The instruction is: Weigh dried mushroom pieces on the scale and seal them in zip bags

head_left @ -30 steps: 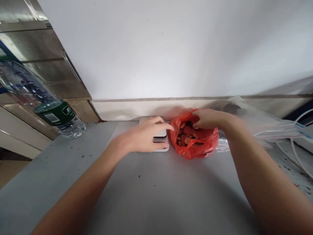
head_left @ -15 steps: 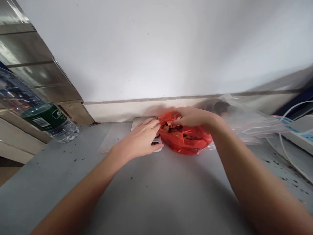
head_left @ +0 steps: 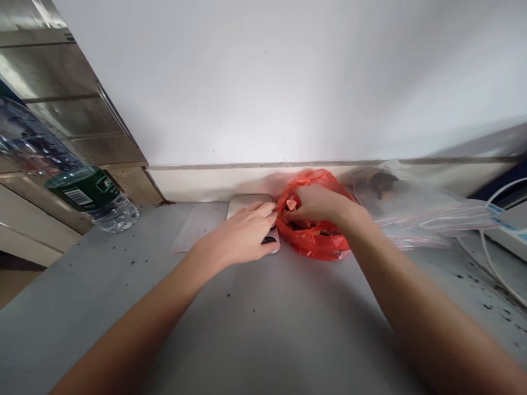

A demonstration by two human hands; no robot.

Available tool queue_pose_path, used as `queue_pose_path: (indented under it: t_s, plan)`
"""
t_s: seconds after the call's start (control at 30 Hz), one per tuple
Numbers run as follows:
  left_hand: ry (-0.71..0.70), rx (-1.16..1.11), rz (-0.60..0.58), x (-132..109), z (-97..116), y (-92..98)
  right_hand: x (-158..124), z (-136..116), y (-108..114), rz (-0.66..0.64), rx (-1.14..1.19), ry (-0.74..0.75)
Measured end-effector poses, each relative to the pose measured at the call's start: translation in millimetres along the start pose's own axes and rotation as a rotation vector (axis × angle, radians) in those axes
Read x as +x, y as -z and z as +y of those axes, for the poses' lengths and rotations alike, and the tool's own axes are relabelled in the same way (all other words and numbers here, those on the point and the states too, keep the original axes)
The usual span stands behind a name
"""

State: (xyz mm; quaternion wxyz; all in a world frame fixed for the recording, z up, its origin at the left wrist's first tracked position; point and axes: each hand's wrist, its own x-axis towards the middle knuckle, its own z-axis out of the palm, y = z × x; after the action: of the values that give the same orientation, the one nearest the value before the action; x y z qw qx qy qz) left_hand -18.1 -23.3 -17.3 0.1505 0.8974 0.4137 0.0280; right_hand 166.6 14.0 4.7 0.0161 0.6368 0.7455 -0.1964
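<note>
**Soft grey light, stretched edges**

Diffuse light washes the wall, brightest near 12 o'clock, falling to grey shadow between 2 and 3. The tabletop is dimmer, with a soft shadow between 4 and 5. Glare streaks the metal panels at 10; wide-angle distortion stretches the bottle at 9. Faint highlights touch the red bag. The right forearm, toward 4, looks blurred.

Clear bottle with a green label, standing at the far left of the grey worktop; brownish tiles behind. White wall above pale skirting. Right: white cables beside a white casing, partly out of view; dark specks nearby.
</note>
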Motion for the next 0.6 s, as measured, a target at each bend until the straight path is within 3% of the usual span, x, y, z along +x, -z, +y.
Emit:
queue_pose_path:
  t_s: [0.17,0.37,0.6]
  plan:
    - [0.039,0.029,-0.005,0.6,0.5,-1.0,14.2,2.3,-14.7,-0.046,-0.003,0.016]
    - [0.024,0.015,-0.010,0.8,3.2,0.9,7.6,-2.8,-8.2,-0.009,-0.094,-0.119]
    - [0.037,0.031,-0.014,1.6,2.1,-2.9,5.3,-14.3,-12.4,-0.079,-0.084,-0.173]
